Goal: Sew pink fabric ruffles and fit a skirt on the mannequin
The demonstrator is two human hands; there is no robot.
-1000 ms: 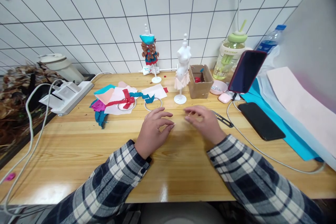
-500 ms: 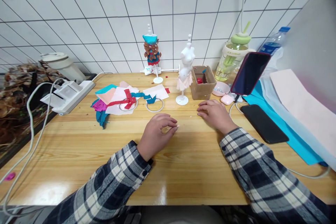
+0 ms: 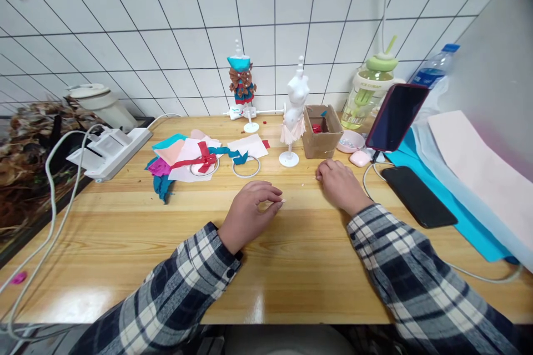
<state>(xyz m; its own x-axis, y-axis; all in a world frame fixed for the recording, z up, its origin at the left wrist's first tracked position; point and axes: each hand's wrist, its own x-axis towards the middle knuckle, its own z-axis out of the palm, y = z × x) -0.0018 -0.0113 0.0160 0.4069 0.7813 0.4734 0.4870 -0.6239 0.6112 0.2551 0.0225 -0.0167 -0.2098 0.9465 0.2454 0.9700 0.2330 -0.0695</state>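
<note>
My left hand (image 3: 252, 209) rests on the wooden table (image 3: 125, 233) with its fingers curled in against the thumb; I cannot make out anything in them. My right hand (image 3: 339, 182) lies knuckles-up a little to the right. Its fingers are curled down onto the table near a white cable (image 3: 368, 169), hiding whatever is under them. Just beyond the hands stands a small white mannequin (image 3: 295, 105) with a pink skirt. A cardboard box (image 3: 320, 141) holding red scraps sits beside it. A metal ring (image 3: 245, 167) lies to its left.
Fabric scraps (image 3: 187, 155) lie at centre left, with a dressed mannequin (image 3: 241, 80) behind them. A power strip (image 3: 110, 150) and cables are on the left. A propped phone (image 3: 395, 116), a flat phone (image 3: 418, 197), a drink bottle (image 3: 368, 91), a pink dish (image 3: 348, 140) and blue and pink sheets (image 3: 470, 177) fill the right.
My right hand moved right and away from my left hand, then curled its fingers down where small snips lay; the snips no longer show. My left hand curled slightly tighter and stayed put.
</note>
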